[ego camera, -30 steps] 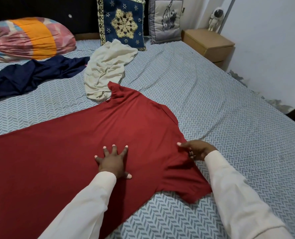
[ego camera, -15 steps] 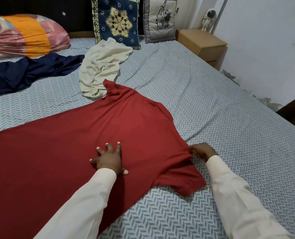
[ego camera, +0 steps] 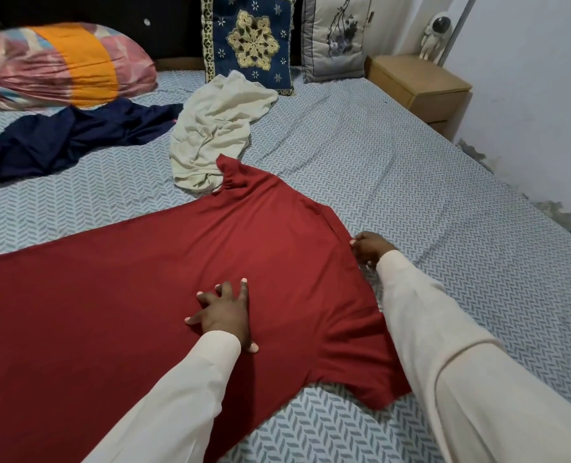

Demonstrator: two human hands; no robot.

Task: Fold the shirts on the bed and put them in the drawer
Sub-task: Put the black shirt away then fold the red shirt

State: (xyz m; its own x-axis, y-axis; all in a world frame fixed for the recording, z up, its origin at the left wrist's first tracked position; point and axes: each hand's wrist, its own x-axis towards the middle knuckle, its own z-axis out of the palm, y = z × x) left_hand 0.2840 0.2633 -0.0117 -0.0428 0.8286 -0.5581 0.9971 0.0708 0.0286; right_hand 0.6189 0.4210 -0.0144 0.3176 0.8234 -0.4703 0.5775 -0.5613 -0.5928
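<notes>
A red shirt (ego camera: 137,295) lies spread flat across the bed, its collar toward the right and one sleeve (ego camera: 370,372) pointing at me. My left hand (ego camera: 225,312) presses down on the middle of it with fingers spread. My right hand (ego camera: 369,247) is at the shirt's shoulder edge beside the collar, its fingers curled onto the fabric edge. A crumpled cream shirt (ego camera: 214,128) lies just beyond the red one, touching its far sleeve. A dark navy shirt (ego camera: 70,138) lies bunched at the left.
The bed (ego camera: 411,202) has a grey herringbone sheet. At its head are a pink and orange pillow (ego camera: 63,61), a blue patterned cushion (ego camera: 249,41) and a grey cushion (ego camera: 335,35). A wooden nightstand with drawers (ego camera: 421,85) stands by the right wall, with an astronaut figure (ego camera: 434,35) on it.
My right hand has slid along the red shirt's edge from the sleeve seam up toward the collar. My left hand stays pressed on the shirt, its fingers drawn a little closer together.
</notes>
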